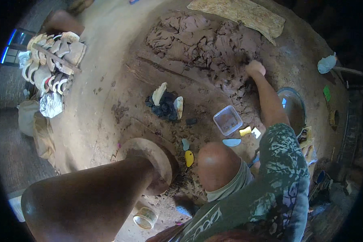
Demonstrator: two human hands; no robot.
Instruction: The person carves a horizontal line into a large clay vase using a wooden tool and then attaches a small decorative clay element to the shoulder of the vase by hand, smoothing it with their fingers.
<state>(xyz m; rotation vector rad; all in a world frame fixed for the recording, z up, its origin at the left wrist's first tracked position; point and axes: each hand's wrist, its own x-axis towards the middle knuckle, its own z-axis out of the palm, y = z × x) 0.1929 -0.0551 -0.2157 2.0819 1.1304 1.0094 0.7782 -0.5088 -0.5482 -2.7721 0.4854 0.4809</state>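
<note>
**Right hand buried in the clay heap, left hand out of view**

The person sits on an earthen floor (109,52), one bare leg stretched out to the left and a knee (216,164) bent up in the middle of the view. The right arm reaches forward from a patterned sleeve (284,161), and the right hand (255,67) presses into the near edge of a big heap of grey-brown clay (201,40). Its fingers curl down into the clay, gripping a lump of it; how tightly they close cannot be told. The left hand does not show.

The clay heap lies at the far side of the floor, just below a flat pale slab (240,14). Near the knee stands a round wooden turning disc (149,155), partly hidden by the leg. Between the disc and the heap sit a small clear plastic tub (227,119), a dark rag (163,108) with two pale shards resting against it, a yellow scraper (189,158) and a pale blue one (231,142). A metal basin (296,107) lies just right of the forearm. At far left, a pile of curved pale pottery pieces (52,60) is stacked. A small tin (145,218) stands below the outstretched leg.
</note>
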